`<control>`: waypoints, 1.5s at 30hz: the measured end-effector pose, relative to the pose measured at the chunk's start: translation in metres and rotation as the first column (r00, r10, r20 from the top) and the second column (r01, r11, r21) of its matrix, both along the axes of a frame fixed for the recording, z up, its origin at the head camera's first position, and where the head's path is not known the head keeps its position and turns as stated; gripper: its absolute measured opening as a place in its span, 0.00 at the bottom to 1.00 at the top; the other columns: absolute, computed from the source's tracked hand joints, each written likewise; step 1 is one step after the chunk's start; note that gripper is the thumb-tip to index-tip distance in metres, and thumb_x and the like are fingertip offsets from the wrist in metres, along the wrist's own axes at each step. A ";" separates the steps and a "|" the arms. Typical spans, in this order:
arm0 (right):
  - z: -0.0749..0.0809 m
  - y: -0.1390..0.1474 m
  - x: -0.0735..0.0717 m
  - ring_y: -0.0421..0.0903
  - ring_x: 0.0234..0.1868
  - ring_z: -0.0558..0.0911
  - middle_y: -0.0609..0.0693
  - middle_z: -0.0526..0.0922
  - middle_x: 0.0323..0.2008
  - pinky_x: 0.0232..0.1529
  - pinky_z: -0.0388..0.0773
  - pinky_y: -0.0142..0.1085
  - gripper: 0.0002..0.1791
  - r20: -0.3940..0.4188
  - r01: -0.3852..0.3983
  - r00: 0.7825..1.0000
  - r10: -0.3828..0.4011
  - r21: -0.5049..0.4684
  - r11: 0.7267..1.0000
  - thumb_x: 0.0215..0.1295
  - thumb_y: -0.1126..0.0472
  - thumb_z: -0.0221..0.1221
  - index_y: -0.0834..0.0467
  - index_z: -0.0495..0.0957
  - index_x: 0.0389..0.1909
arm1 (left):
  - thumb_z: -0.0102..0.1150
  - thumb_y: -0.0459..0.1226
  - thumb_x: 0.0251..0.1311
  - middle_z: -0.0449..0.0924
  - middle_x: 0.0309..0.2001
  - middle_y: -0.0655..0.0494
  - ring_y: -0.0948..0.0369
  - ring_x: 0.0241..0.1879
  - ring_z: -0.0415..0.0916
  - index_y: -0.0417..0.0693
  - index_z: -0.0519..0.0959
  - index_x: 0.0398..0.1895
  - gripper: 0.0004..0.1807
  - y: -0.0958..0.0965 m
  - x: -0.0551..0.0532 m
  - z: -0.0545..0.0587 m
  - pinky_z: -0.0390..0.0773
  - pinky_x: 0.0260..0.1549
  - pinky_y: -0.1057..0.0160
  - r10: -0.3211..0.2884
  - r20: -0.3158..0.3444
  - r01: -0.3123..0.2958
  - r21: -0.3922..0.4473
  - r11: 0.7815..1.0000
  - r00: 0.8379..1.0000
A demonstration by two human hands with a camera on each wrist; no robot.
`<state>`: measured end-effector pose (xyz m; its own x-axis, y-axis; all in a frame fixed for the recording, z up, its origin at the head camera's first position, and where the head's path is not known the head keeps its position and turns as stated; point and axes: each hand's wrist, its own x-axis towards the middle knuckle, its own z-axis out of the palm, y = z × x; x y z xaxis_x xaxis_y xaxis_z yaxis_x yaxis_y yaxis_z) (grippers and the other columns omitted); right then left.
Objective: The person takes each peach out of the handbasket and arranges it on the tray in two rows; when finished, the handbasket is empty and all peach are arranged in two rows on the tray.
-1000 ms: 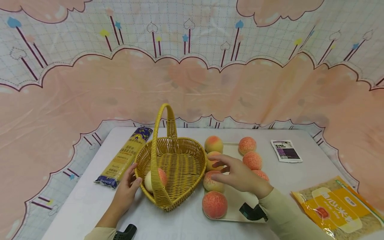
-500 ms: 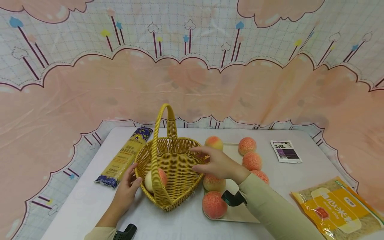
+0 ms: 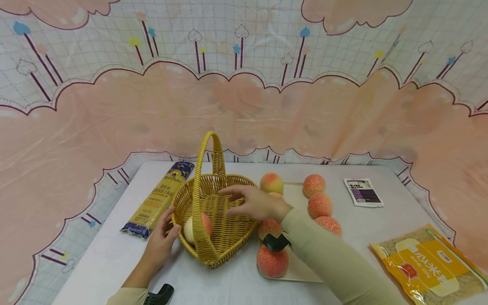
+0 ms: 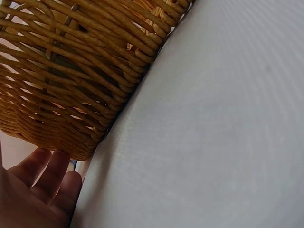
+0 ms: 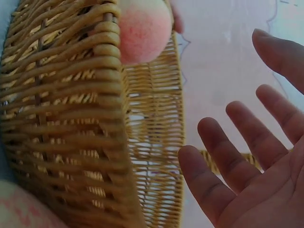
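Observation:
A yellow heart-shaped wicker basket (image 3: 232, 231) with a tall handle stands at the middle left of the table. Inside it, a peach (image 3: 207, 224) lies partly behind the handle's base. My left hand (image 3: 161, 243) touches the basket's left outer side; its fingertips meet the weave low down in the left wrist view. Over the right part of the basket hovers my right hand (image 3: 259, 202), fingers spread and nothing in them, as the right wrist view confirms. Right of the basket, several peaches (image 3: 272, 260) sit in two columns on a cream tray (image 3: 301, 275). My right arm hides parts of them.
A spaghetti packet (image 3: 158, 199) lies left of the basket. To the right are a small white and purple sachet (image 3: 363, 192) at the back and an orange bag of grain (image 3: 431, 267) near the front. A patterned cloth (image 3: 244, 110) hangs behind the white table.
My right hand has moved left from above the tray's peaches to above the basket, holding nothing throughout. My left hand, the basket and the peach in it have stayed put.

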<state>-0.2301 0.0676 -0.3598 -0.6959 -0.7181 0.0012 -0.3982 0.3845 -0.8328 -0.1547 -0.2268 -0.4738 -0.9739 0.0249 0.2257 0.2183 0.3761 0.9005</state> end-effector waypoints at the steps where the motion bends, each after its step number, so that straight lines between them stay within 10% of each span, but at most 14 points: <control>1: -0.001 -0.002 -0.001 0.52 0.63 0.74 0.47 0.75 0.62 0.55 0.75 0.38 0.30 0.002 -0.009 1.000 0.009 0.000 1.000 0.66 0.57 0.66 0.51 0.72 0.69 | 0.48 0.34 0.75 0.60 0.69 0.27 0.38 0.61 0.67 0.37 0.53 0.76 0.31 0.000 0.000 0.000 0.70 0.47 0.73 0.000 0.001 0.000 -0.001 1.000 1.000; 45: -0.031 -0.051 -0.008 0.39 0.62 0.74 0.47 0.79 0.61 0.61 0.66 0.29 0.32 -0.031 -0.121 0.991 0.127 0.151 0.981 0.63 0.52 0.69 0.56 0.74 0.67 | 0.48 0.34 0.75 0.64 0.66 0.26 0.41 0.57 0.69 0.38 0.54 0.76 0.30 0.000 0.000 0.000 0.72 0.47 0.69 0.016 0.009 -0.016 0.000 1.000 1.000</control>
<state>-0.2380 0.0168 -0.3910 -0.6032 -0.7930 -0.0857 -0.4822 0.4481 -0.7528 -0.1549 -0.2265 -0.4737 -0.9762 0.0092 0.2168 0.2040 0.3793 0.9025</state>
